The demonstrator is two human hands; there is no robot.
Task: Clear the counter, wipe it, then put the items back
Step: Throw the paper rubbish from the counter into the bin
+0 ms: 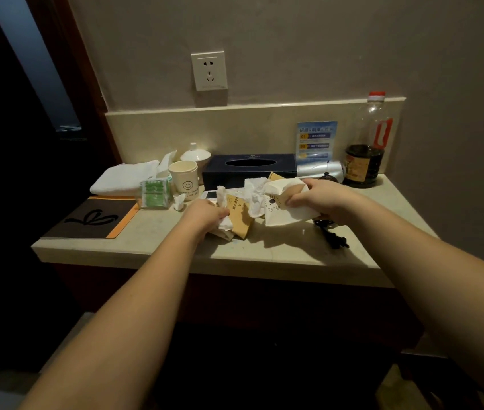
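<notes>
A: Hands first; left hand (209, 213) curls round a crumpled tissue (225, 224) at the near edge of the litter; right hand (319, 199) pinches the white paper bag (282, 208) by its upper right edge, the bag tilted up off the desk (264, 253).

B: Between the hands?

A: Brown paper bag (242, 216), printed, lying flat under more crumpled tissue; it touches the white bag's lower left corner.

B: Handling properties?

A: Judged light, soft and easily torn; paper will crush, not slip; best gathered by bunching the loose edges in the fist, several pieces at once; a pinch at one corner risks dropping the contents, which cannot be seen.

B: Outward from the hands?

A: Black power plug (335, 239) and cord just beside the right wrist; dark tissue box (249, 170) behind the litter; paper cup (186, 180) with a smiling face, green packet (155, 193) and folded white towel (125, 177) to the left; dark folder (92, 218) at the left front corner; soy sauce bottle (366, 143), judged the heaviest item, at the right rear; clearing appears at an early stage.
</notes>
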